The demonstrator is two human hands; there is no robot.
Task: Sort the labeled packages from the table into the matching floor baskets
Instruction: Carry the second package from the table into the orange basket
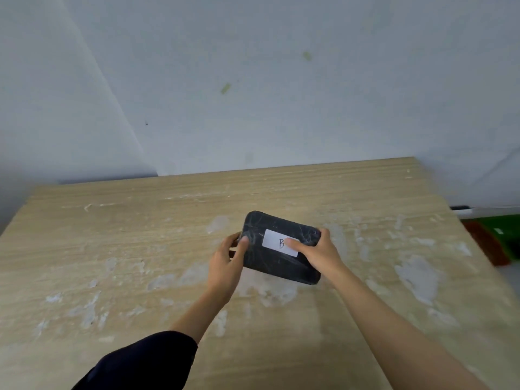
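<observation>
Head view, looking down over a pale wooden table (118, 249) whose top is mottled with white patches and smears. A black wrapped package (277, 250) is held between both hands over the middle of the table, its long side tilted down toward the right. Whether its underside touches the tabletop cannot be told. A white label (277, 242) on the upper face carries a handwritten letter B. The left hand (228, 263) clasps the package's left end, thumb pressed on the upper face and the other fingers curled around the edge. The right hand (318, 253) clasps the right end, thumb lying across the right part of the label and the remaining fingers wrapped over the far right corner. A dark sleeve (140, 364) covers the left arm near the lower edge, while the right forearm is bare. A plain light wall (253, 80) rises behind the table. At the far right, beyond the table edge, a green object (503, 235) and a red-brown one (484, 243) lie lower down, too blurred to identify.
</observation>
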